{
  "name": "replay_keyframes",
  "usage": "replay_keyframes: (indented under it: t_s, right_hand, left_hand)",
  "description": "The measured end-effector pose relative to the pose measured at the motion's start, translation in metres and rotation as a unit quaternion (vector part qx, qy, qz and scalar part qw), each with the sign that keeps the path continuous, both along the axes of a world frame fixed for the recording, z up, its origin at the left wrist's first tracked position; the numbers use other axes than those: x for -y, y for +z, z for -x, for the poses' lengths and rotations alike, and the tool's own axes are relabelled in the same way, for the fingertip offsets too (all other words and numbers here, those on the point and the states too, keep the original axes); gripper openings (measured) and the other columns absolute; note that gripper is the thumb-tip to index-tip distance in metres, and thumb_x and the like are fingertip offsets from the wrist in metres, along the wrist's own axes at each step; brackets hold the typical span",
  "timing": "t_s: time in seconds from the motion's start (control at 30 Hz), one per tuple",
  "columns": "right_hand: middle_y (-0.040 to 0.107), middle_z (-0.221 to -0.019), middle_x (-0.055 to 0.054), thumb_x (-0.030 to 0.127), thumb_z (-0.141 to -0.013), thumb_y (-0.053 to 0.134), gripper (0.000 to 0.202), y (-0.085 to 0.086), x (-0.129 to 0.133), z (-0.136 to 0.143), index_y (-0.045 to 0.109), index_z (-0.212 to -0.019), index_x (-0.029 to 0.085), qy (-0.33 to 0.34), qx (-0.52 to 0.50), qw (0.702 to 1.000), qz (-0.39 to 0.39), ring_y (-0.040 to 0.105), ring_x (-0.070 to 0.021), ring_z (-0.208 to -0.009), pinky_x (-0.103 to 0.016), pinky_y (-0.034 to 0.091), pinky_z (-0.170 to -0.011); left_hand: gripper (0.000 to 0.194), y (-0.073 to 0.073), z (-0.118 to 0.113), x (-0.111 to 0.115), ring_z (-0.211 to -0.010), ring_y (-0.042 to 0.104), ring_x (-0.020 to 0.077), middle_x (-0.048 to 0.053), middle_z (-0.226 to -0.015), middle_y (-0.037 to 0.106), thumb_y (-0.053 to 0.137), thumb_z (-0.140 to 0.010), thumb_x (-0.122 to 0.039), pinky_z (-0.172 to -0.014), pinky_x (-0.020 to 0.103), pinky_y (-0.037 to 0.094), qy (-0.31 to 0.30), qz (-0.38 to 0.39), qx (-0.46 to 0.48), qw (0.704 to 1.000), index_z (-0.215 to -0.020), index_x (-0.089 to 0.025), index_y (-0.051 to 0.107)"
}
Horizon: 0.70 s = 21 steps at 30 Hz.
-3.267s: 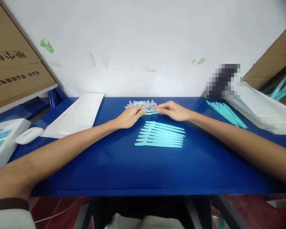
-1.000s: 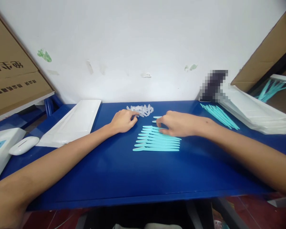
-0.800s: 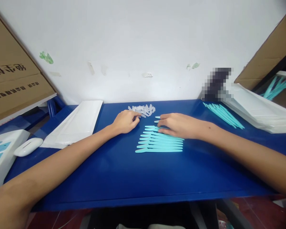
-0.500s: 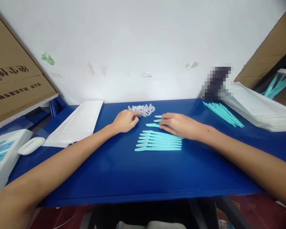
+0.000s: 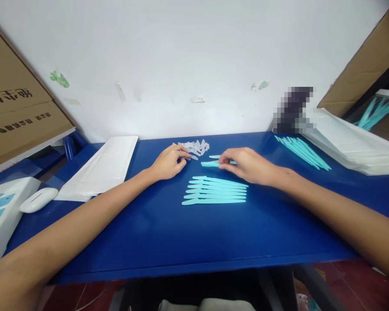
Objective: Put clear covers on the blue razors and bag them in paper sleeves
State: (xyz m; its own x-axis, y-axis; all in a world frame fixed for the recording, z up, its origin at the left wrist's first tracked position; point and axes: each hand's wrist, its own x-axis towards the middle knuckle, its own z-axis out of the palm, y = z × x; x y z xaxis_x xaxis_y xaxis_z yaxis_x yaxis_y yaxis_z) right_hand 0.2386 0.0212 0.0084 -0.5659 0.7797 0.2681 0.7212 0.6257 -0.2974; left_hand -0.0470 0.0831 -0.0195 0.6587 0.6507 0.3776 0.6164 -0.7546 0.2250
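Turquoise sticks [image 5: 215,190] lie in an overlapping row on the blue tabletop [image 5: 168,237], nearer the person than the right fingertips. Just beyond, the right hand [image 5: 246,166] pinches a held stick [image 5: 209,164] between thumb and fingers, one end pointing leftward. A light, level grip would probably steady it best, with care not to nudge the lone stick [image 5: 214,157] just past those fingers. The left hand [image 5: 168,163] curls at the edge of the pale pieces [image 5: 199,147]; whether it grips one, I cannot tell. Gentle fingertips should avoid scattering them.
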Motion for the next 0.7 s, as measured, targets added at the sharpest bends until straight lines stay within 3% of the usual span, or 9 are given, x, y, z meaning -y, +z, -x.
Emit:
replay_keyframes:
  t_s: [0.07,0.2,0.37,0.5,0.7]
  right_hand:
    - [0.074,-0.090,-0.009,0.039,-0.093,0.059,0.024,0.000,-0.002,-0.001,0.070,-0.097,0.018,-0.037,-0.090,0.995,0.025,0.069,-0.0221,-0.079,-0.035,0.051,-0.073]
    - [0.072,-0.085,-0.008,0.051,-0.088,0.065,0.037,0.002,-0.004,-0.004,0.069,-0.100,0.017,-0.100,-0.223,0.962,0.123,0.068,-0.0199,-0.060,-0.032,0.049,-0.053]
    - [0.071,-0.075,-0.004,0.045,-0.088,0.064,0.032,0.007,-0.008,-0.010,0.072,-0.100,0.016,-0.132,-0.179,0.966,0.134,0.061,-0.0142,-0.048,-0.031,0.046,-0.054]
    - [0.074,-0.085,-0.004,0.033,-0.086,0.062,0.022,0.008,-0.010,-0.013,0.072,-0.097,0.017,-0.151,-0.143,0.968,0.139,0.058,-0.0104,-0.045,-0.030,0.047,-0.058]
    - [0.075,-0.092,-0.003,0.028,-0.076,0.068,0.025,0.010,-0.007,-0.012,0.073,-0.099,0.018,-0.135,-0.135,0.969,0.156,0.059,-0.0109,-0.046,-0.030,0.049,-0.055]
  left_hand:
    - [0.036,0.001,-0.001,0.000,-0.100,0.063,0.0242,0.008,-0.110,0.071,0.047,-0.090,-0.017,-0.094,0.040,0.049,-0.012,0.007,0.007,1.000,-0.108,-0.019,0.078]
    - [0.032,0.001,-0.002,0.000,-0.092,0.064,0.0212,0.007,-0.101,0.073,0.050,-0.089,-0.017,-0.086,0.036,0.051,-0.039,0.012,0.033,0.999,-0.105,-0.019,0.078]
    - [0.034,-0.002,0.001,-0.001,-0.083,0.064,0.0181,0.005,-0.096,0.072,0.052,-0.086,-0.014,-0.081,0.033,0.051,-0.047,0.014,0.046,0.998,-0.110,-0.019,0.075]
    - [0.042,-0.003,0.002,-0.002,-0.082,0.063,0.0176,0.005,-0.097,0.069,0.054,-0.084,-0.016,-0.080,0.032,0.051,-0.040,0.020,0.046,0.998,-0.123,-0.019,0.070]
    - [0.036,-0.001,0.002,-0.001,-0.074,0.058,0.0168,0.005,-0.089,0.058,0.053,-0.085,-0.016,-0.071,0.031,0.051,-0.034,0.017,0.040,0.999,-0.115,-0.018,0.074]
